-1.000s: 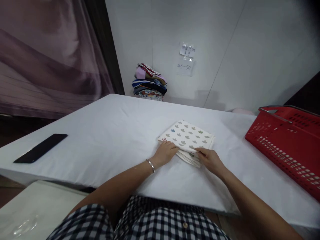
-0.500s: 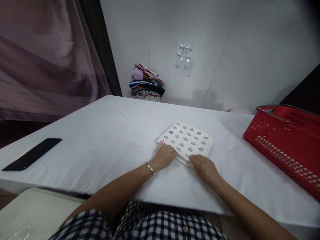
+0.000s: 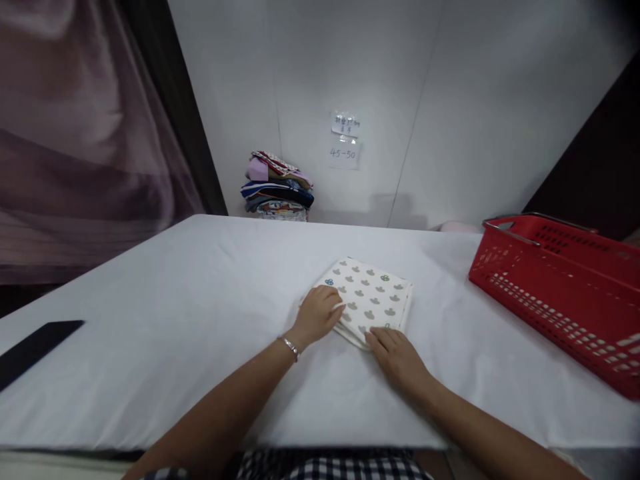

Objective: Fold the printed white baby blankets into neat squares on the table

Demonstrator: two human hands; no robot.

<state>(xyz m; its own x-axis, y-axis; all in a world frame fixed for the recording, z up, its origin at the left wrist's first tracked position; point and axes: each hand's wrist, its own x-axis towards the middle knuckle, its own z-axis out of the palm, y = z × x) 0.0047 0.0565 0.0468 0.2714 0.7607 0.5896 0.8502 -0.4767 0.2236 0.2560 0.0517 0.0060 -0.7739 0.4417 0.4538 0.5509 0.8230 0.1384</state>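
A white folded cloth [image 3: 367, 293] printed with grey mushroom-like shapes, plus a few blue and green ones, lies flat on the white-covered table. My left hand [image 3: 316, 313], with a silver bracelet on its wrist, has its fingers closed on the cloth's left near edge, which bends up a little there. Resting on the near corner is my right hand [image 3: 395, 357], its fingers stretched out over the fabric. The cloth's left corner is mostly hidden under my left hand.
A red plastic basket [image 3: 550, 293] with metal handles stands on the right of the table [image 3: 200, 300]. A dark flat object [image 3: 37, 350] lies at the left edge. Behind the table rises a stack of folded clothes [image 3: 277, 190] near the wall with paper signs [image 3: 344, 153].
My left hand has moved further over the cloth's left corner, covering the red print there. The right hand stays at the near corner. The camera view has shifted.
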